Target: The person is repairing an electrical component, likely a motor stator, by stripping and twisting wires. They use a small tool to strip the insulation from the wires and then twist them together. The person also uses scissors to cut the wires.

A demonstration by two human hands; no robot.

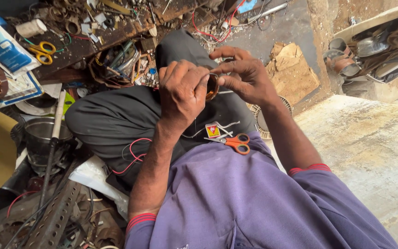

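My left hand (pixel 180 90) is closed around a small copper wire coil (pixel 213 87), held above my lap. My right hand (pixel 245 76) pinches the coil's edge with thumb and fingertips, the other fingers spread. On my dark trousers (pixel 111 115) lie orange-handled scissors (pixel 236 143), a small yellow and red packet (pixel 213 131) and loose white thread. A thin red wire (pixel 132 159) loops over my thigh. Much of the coil is hidden by my left fingers.
A cluttered low wooden bench (pixel 93 37) at the top holds yellow-handled scissors (pixel 42 50), tape rolls and wire scraps. A metal pot (pixel 40 133) and a perforated steel angle (pixel 54 216) lie at the left. Torn cardboard (pixel 293 69) and a concrete slab (pixel 369 147) are at the right.
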